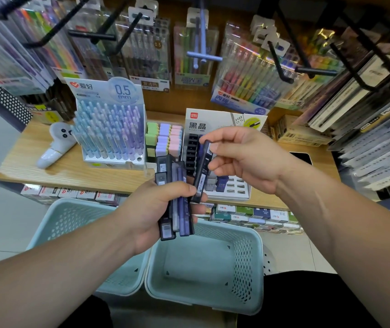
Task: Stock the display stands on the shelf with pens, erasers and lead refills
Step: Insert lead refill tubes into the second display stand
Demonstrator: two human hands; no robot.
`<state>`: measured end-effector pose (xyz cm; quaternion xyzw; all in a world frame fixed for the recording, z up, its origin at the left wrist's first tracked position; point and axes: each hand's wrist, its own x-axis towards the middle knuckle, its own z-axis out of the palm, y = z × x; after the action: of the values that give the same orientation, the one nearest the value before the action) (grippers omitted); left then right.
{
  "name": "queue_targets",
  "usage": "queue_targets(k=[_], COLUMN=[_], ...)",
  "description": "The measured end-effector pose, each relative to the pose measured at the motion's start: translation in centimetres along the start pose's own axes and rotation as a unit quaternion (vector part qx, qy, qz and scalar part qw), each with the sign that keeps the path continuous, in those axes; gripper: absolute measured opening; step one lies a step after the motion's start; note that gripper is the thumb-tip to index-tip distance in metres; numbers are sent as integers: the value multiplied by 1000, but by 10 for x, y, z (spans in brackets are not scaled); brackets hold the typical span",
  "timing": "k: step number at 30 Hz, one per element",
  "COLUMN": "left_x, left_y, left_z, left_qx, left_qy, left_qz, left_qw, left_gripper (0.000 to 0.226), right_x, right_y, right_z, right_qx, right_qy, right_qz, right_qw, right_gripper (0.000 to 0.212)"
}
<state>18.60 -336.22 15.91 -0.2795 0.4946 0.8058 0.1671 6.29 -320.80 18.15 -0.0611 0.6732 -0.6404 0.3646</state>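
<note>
The right hand (243, 162) pinches one dark lead refill case (202, 171) between thumb and curled fingers, and holds it almost upright. Just beside it, the left hand (158, 209) grips a bundle of lead refill cases (177, 202), black and purple. Behind both hands stands the lead refill display stand (234, 188) on the wooden shelf (71, 169), next to the eraser tray (165, 140) and the pen stand (108, 129).
</note>
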Motion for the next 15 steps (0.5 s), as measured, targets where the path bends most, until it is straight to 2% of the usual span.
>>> queue_targets(k=[4,7,11,15], left_x=[2,3,6,6], left_y=[0,-1,-1,0], left_z=[-1,-1,-3,-4], left_qx=[4,-1,-13,-25], left_qy=[10,12,21,19], left_qz=[19,21,19,12], left_qw=[1000,1000,1000,999], left_gripper=[15,18,10,6], right_x=[1,2,1,-2], right_y=[2,4,-9,-23], right_z=[1,-3,-23,-59], right_qx=[-2,-64,-100,-131], right_qy=[17,39,59,128], right_qz=[-5,6,44,0], right_qw=[1000,997,992,983], right_gripper=[2,5,24,32])
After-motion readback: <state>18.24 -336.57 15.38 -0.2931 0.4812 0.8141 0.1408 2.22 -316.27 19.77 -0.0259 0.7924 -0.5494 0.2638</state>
